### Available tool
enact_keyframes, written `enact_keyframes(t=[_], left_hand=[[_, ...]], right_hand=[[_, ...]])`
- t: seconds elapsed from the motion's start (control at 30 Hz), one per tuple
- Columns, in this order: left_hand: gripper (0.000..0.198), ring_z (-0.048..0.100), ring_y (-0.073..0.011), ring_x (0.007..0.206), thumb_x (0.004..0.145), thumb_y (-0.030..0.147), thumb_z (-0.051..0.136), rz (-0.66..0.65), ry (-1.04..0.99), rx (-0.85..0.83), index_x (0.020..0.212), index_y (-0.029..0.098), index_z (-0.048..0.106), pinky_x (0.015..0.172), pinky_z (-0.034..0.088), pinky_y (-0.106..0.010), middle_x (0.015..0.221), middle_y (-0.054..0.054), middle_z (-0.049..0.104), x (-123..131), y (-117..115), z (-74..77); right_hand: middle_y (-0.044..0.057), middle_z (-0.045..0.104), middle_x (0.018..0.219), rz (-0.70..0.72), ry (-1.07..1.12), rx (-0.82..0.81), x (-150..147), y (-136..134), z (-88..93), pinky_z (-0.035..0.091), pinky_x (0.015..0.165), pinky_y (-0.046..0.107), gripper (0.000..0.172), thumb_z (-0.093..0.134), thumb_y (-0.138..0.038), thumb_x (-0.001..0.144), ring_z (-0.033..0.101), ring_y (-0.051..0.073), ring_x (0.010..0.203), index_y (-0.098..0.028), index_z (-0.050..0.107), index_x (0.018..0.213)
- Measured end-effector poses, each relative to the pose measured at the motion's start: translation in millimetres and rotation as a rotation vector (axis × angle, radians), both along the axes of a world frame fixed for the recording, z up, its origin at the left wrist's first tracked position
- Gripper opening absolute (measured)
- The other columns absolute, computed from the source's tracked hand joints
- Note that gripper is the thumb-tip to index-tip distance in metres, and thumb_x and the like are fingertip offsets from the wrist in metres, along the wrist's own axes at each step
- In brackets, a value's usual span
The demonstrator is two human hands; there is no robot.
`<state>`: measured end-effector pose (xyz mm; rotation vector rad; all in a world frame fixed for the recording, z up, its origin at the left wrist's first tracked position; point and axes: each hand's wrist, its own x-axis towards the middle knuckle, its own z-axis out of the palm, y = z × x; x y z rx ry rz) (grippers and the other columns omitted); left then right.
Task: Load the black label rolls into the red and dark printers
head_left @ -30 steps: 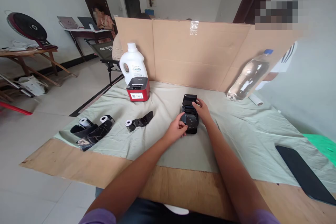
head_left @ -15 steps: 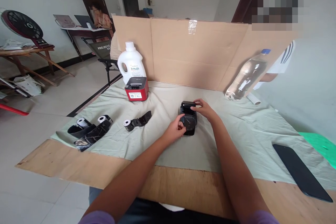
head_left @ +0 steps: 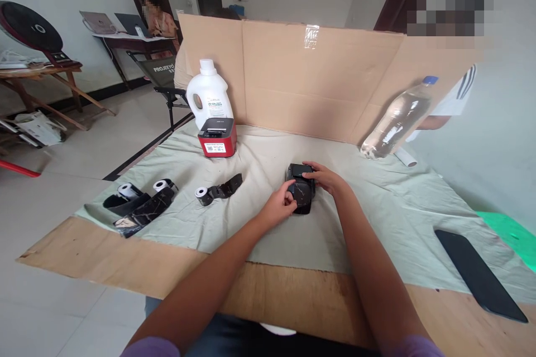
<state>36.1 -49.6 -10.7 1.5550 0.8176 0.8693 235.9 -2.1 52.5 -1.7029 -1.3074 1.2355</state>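
Observation:
A small black device (head_left: pixel 302 170) with a dark marbled sheet (head_left: pixel 302 194) at its near side lies on the pale green cloth. My left hand (head_left: pixel 278 203) has its thumb and fingers curled around the left edge of that sheet. On the device's lid rest the fingers of my right hand (head_left: pixel 324 177), at the upper right. The lid lies down over the top. What the fingertips pinch underneath is partly hidden. To the left is a paper roll with a dark strip (head_left: pixel 204 196).
A red printer (head_left: pixel 218 138) stands before a white jug (head_left: pixel 209 92). Two rolls with dark wrapping (head_left: pixel 144 213) lie at the left. A water bottle (head_left: pixel 397 120) leans on the cardboard (head_left: pixel 301 83). A black phone (head_left: pixel 479 273) lies at the right. A person's sleeve shows behind the cardboard.
The device's lid has come down from its raised position, with my right hand moving slightly down on it. My left hand stays in place. The view has shifted slightly.

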Motion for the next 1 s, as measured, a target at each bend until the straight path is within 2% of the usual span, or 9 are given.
enact_keyframes(t=[0.23,0.4,0.5,0.57,0.67,0.7,0.77,0.87,1.0], left_hand=[[0.074,0.055,-0.0098,0.057,0.078,0.016,0.058,-0.005,0.007,0.003,0.149,0.020,0.036,0.062,0.046,-0.024,0.069,0.008,0.054,-1.2,2.0,-0.6],[0.077,0.055,-0.0104,0.055,0.078,0.016,0.059,-0.017,0.027,0.031,0.150,0.019,0.034,0.062,0.046,-0.024,0.068,0.007,0.057,-1.2,1.5,0.1],[0.071,0.054,-0.0110,0.056,0.081,0.016,0.056,0.008,0.050,0.073,0.149,0.018,0.036,0.063,0.045,-0.024,0.067,0.007,0.055,-2.9,1.6,3.2],[0.061,0.057,-0.0135,0.065,0.083,0.018,0.055,0.116,0.128,0.167,0.143,0.018,0.044,0.068,0.047,-0.026,0.073,0.004,0.058,-5.5,2.1,7.1],[0.044,0.063,-0.0228,0.098,0.089,0.026,0.055,0.339,0.354,0.327,0.133,0.019,0.057,0.088,0.049,-0.035,0.105,-0.009,0.067,-10.0,2.0,14.0],[0.042,0.061,-0.0267,0.110,0.092,0.031,0.054,0.375,0.437,0.360,0.131,0.018,0.059,0.096,0.046,-0.039,0.116,-0.012,0.066,-10.8,1.6,15.5],[0.042,0.053,-0.0321,0.129,0.096,0.037,0.050,0.358,0.557,0.396,0.131,0.017,0.060,0.109,0.038,-0.046,0.131,-0.017,0.063,-11.1,0.8,16.2],[0.047,0.047,-0.0321,0.139,0.100,0.038,0.042,0.274,0.602,0.411,0.138,0.015,0.056,0.115,0.030,-0.051,0.143,-0.018,0.058,-10.0,1.3,11.3],[0.049,0.043,-0.0283,0.144,0.099,0.027,0.035,0.253,0.610,0.378,0.144,0.015,0.052,0.119,0.028,-0.051,0.149,-0.015,0.053,-15.4,7.1,1.7]], right_hand=[[0.006,0.066,0.125,-0.044,-0.067,-0.043,-6.7,0.8,2.6,0.042,0.066,0.027,0.065,0.071,-0.030,0.066,0.061,0.022,0.095,-0.029,0.061,0.130],[0.008,0.064,0.130,-0.043,-0.050,-0.020,-3.9,2.8,-3.2,0.044,0.067,0.028,0.069,0.074,-0.032,0.065,0.062,0.022,0.097,-0.028,0.059,0.132],[0.011,0.062,0.134,-0.076,-0.038,-0.020,-0.1,4.4,-7.3,0.046,0.066,0.028,0.073,0.076,-0.032,0.063,0.063,0.023,0.097,-0.026,0.057,0.133],[0.014,0.060,0.136,-0.096,-0.015,-0.027,1.6,5.2,-9.4,0.048,0.067,0.029,0.079,0.077,-0.031,0.061,0.065,0.024,0.099,-0.023,0.054,0.136],[0.018,0.058,0.137,-0.147,0.000,-0.019,-1.7,5.3,-13.3,0.053,0.072,0.032,0.089,0.079,-0.031,0.061,0.066,0.025,0.102,-0.019,0.046,0.142],[0.019,0.058,0.138,-0.186,-0.002,-0.007,-5.3,5.0,-15.1,0.053,0.075,0.033,0.092,0.080,-0.032,0.061,0.066,0.026,0.103,-0.018,0.043,0.144],[0.020,0.056,0.139,-0.275,-0.001,0.031,-16.5,4.2,-19.7,0.054,0.083,0.034,0.094,0.079,-0.037,0.064,0.066,0.026,0.107,-0.017,0.038,0.147],[0.018,0.059,0.137,-0.366,0.015,0.099,-38.0,2.2,-27.6,0.051,0.091,0.035,0.076,0.069,-0.045,0.075,0.063,0.025,0.113,-0.017,0.044,0.141],[0.009,0.072,0.112,-0.352,0.093,0.177,-57.5,-3.3,-34.7,0.050,0.091,0.035,0.040,0.056,-0.050,0.083,0.065,0.023,0.103,-0.020,0.065,0.109]])
